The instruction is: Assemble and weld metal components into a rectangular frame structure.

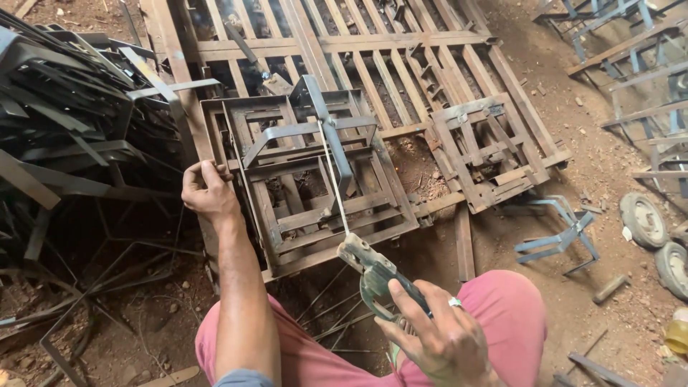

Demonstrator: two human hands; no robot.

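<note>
The right hand covers most of the holder's handle, and the picture's bottom edge cuts off the wrist. The pile of dark metal strips runs off the left edge. One small wheel (far right) is only half in view.

Bare forearms, no gloves. Right hand wears a silver ring on one finger. Pink trousers cover both knees. Grey-blue sleeve edge on left arm; left hand bare.
</note>
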